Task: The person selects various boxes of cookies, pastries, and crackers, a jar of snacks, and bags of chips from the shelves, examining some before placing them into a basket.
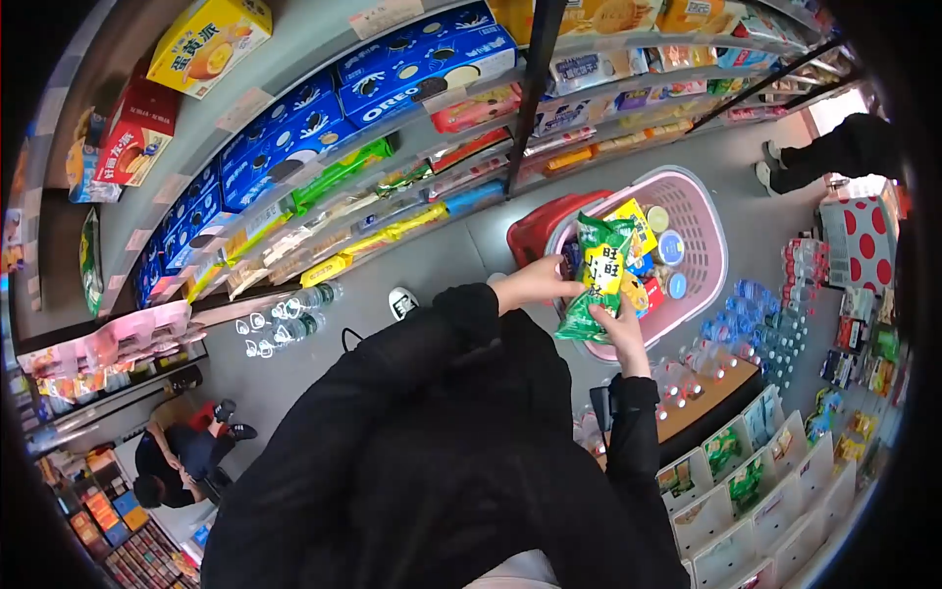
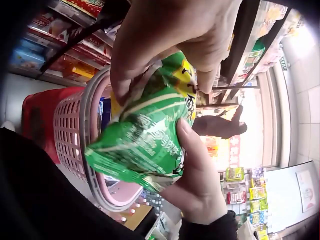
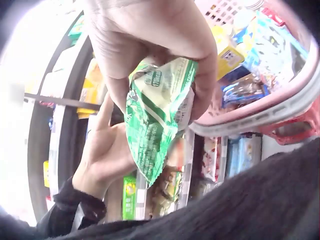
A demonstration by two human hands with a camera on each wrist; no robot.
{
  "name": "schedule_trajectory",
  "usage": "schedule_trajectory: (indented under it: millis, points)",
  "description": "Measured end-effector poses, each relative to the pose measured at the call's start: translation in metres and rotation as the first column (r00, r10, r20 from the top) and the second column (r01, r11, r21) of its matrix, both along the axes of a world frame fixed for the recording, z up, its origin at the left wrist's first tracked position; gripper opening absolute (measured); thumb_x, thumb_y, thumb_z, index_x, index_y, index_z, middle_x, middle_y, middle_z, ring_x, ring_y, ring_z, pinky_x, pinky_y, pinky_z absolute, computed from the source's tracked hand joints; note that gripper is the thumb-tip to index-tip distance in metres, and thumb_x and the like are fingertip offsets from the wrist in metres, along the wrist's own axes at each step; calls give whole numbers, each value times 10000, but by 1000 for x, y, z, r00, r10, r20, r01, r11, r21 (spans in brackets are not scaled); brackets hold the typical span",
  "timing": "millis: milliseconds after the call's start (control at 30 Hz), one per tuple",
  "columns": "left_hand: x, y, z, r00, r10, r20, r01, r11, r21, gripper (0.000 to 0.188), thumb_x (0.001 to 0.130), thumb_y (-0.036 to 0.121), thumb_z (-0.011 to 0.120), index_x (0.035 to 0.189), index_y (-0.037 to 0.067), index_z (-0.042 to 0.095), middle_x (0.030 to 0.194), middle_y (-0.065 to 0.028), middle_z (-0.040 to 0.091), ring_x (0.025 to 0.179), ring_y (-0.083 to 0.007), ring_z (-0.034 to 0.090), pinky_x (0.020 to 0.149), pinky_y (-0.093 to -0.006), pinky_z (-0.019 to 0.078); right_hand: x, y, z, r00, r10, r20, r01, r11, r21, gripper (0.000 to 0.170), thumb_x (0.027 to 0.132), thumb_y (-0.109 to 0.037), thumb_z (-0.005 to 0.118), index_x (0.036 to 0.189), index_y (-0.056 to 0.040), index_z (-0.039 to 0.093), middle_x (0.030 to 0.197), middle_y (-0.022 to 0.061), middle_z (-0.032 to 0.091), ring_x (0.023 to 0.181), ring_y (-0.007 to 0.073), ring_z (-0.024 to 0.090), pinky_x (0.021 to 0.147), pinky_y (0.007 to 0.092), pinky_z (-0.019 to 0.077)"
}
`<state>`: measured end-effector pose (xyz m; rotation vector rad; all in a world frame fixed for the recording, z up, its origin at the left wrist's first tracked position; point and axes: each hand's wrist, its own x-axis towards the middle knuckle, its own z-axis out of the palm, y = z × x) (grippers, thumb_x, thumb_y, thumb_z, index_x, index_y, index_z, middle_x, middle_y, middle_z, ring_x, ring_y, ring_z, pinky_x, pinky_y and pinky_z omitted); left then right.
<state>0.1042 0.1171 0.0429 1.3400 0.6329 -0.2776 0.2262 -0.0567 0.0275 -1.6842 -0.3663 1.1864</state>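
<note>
From the head, we look steeply down, wide and from farthest off, on the bag (image 1: 601, 265) and basket (image 1: 723, 265). From the left wrist, we peer close past the left hand (image 2: 175, 30), sideways across the shop; from the right wrist, equally close past the right hand (image 3: 150, 30), towards shelves (image 3: 60, 105). All three views share bag and basket.
</note>
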Motion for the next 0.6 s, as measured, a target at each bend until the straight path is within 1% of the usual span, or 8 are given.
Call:
schedule_trajectory:
  millis: [33,100,167,267,333,400,533,600]
  points:
    - [-5,6,26,999,-38,-13,37,999,-22,690,752,300,632,1218,-92,307,1051,-167,517,885,-161,529,703,-236,433,10,-4,-9,991,67,119,-61,997,-50,545,693,-140,689,1139,21,420,968,83,561,862,137,538,748,268,434]
    - [-17,12,12,999,-50,-3,50,995,-81,675,755,304,626,1226,-69,318,1054,-158,518,887,-161,524,711,-237,426,28,-7,-18,950,179,256,-151,981,-125,557,678,-153,700,1123,33,422,955,90,569,846,142,546,743,272,438]
    - [-35,21,33,1000,-1,-16,-1,988,-153,597,768,301,596,1219,-19,371,1088,-140,509,933,-166,506,756,-258,412,41,-4,-21,955,211,209,-187,974,-129,586,670,-143,706,1143,38,411,982,92,560,878,150,538,770,274,427]
    - [-67,30,5,979,170,-112,-179,981,-77,553,776,284,577,1210,-3,391,1104,-138,504,966,-167,494,765,-259,411,63,-8,-36,951,283,121,-265,953,-145,654,654,-86,705,1205,35,375,1075,90,525,973,153,498,831,276,398]
    - [-90,41,14,968,229,-107,-237,969,-70,525,784,277,558,1204,5,401,1130,-130,491,1003,-171,479,777,-270,411,69,-3,-21,941,330,70,-315,934,-169,606,664,-51,677,1197,11,394,1085,64,514,976,145,484,844,272,381]
    - [-118,50,4,951,282,-131,-293,953,-74,503,789,280,549,1198,22,413,1143,-120,481,1020,-166,467,785,-280,409,75,-1,-17,907,401,127,-370,904,-213,599,643,-31,679,1181,4,418,1073,57,524,973,146,487,844,274,381]
    - [-181,67,5,888,441,-130,-448,894,-29,440,800,284,534,1180,80,442,1120,-55,492,1030,-148,456,790,-293,410,76,2,-22,889,456,41,-432,866,-251,603,618,7,678,1166,13,427,1030,57,547,930,157,509,820,281,397]
    - [-215,76,1,868,482,-122,-486,874,-9,421,808,285,523,1174,91,447,1111,-30,493,1022,-142,461,795,-293,410,71,7,-29,861,500,91,-453,836,-309,587,600,21,681,1138,17,448,987,60,568,858,157,540,748,284,435]
